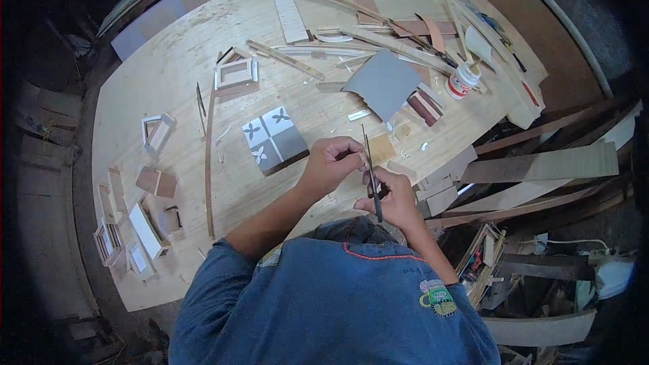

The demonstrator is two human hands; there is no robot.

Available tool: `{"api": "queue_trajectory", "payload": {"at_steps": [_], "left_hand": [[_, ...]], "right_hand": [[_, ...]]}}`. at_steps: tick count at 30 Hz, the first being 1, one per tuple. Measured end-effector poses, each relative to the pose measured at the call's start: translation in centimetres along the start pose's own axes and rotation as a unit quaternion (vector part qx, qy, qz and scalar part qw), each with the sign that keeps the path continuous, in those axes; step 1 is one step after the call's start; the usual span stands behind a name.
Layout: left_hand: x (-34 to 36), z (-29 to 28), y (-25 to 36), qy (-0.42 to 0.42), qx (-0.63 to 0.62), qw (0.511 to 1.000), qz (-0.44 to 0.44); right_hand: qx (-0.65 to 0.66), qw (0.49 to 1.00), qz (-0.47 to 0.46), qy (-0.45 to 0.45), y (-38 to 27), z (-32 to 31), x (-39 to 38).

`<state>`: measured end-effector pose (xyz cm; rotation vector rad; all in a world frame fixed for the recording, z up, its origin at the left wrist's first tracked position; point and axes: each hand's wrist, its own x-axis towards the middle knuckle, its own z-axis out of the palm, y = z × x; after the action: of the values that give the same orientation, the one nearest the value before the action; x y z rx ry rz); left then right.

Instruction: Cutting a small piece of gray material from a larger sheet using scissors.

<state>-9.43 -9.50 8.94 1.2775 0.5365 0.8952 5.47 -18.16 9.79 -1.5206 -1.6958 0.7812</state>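
Note:
My right hand (395, 197) is closed around a slim, dark, pointed tool (374, 186). It stands nearly upright in the picture, seen edge-on, with its tip away from me; whether it is a knife or scissors cannot be told. Thumb and forefinger of my left hand (336, 164) pinch together right beside the blade; whatever is between them is too small to make out. Left of that hand, on the table, sits a grey and white box (274, 138) with dark and white flower shapes and a white cross band. A small tan wood piece (382, 149) lies just beyond the tool.
Farther off on the wooden table (169, 40) lie a grey sheet (384, 84), a white glue jar (462, 81), wood strips (286, 61) and veneer offcuts. Small wooden frames (236, 74) and boxes (157, 181) stand toward the left. Bent boards (541, 162) crowd the right side.

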Motion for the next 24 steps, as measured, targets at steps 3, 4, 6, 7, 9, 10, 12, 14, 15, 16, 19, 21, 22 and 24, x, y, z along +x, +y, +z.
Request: {"api": "queue_trajectory", "payload": {"at_steps": [3,4,6,7,9,10,12,14,15,16,19,21,22,24], "left_hand": [[0.1,-0.2,-0.3,0.001,0.025,1.0,0.005],[0.1,-0.3,-0.2,-0.005,0.033,0.999,0.003],[0.0,-0.3,-0.1,-0.01,0.042,0.999,0.0],[0.0,-0.2,0.3,-0.009,0.038,0.999,-0.001],[0.0,0.0,0.4,-0.01,0.033,0.999,-0.002],[0.0,0.0,0.4,-0.003,0.035,0.999,-0.002],[-0.1,0.2,0.3,0.005,0.037,0.999,-0.003],[-0.2,0.4,0.4,0.013,0.005,1.0,0.0],[-0.2,0.5,0.4,0.012,0.005,1.0,0.0],[-0.2,0.5,0.3,0.015,0.007,1.0,-0.003],[-0.2,0.4,0.3,0.017,0.011,1.0,-0.004],[-0.1,0.1,0.3,0.017,0.012,1.0,-0.001],[0.0,-0.2,0.3,0.007,0.048,0.999,0.008],[0.1,-0.2,0.5,-0.004,0.084,0.996,0.017]], "right_hand": [[0.03,0.999,0.016,-0.023,0.2,0.0,-0.1],[0.051,0.998,0.016,-0.026,0.5,0.2,-0.2],[0.073,0.997,0.016,-0.029,1.0,0.4,-0.2],[0.075,0.997,0.018,-0.026,1.1,0.5,-0.2],[0.077,0.997,0.02,-0.022,1.1,0.5,-0.3],[0.084,0.996,0.02,-0.019,1.1,0.6,-0.3],[0.091,0.996,0.019,-0.016,1.1,0.8,-0.3],[0.091,0.996,0.017,0.001,1.0,0.9,-0.4],[0.09,0.996,0.017,0.001,0.9,0.8,-0.3],[0.083,0.996,0.008,0.011,0.8,0.8,-0.3],[0.069,0.997,-0.009,0.023,0.8,0.7,-0.3],[0.062,0.998,-0.017,0.024,0.8,0.4,-0.3],[0.05,0.999,-0.005,0.007,0.8,0.0,-0.3],[0.039,0.999,0.007,-0.01,1.1,-0.1,-0.1]]}}
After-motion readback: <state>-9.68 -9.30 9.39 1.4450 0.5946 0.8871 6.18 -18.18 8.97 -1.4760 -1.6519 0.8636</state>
